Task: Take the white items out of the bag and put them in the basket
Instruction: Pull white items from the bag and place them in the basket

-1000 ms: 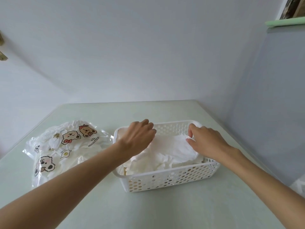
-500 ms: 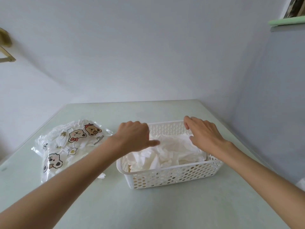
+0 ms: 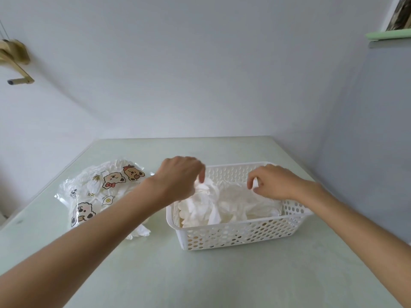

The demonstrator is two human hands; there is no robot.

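Observation:
A white perforated basket stands on the table right of centre, with crumpled white items piled in it. My left hand hangs over the basket's left end, its fingers curled down and pinching a bunched-up white item that rises to meet them. My right hand is over the basket's right half and pinches an edge of white material between thumb and forefinger. The clear bag printed with cartoon bears lies to the left, still holding white items. One white item pokes out from its near end.
The pale green table meets a white wall at the back and a grey panel on the right. A wooden fixture hangs on the wall at far left. A green shelf edge shows at top right.
Both hands have gone from lying flat on the pile to lifting slightly, fingers curled and pinching the white material. The view has shifted a little to the left.

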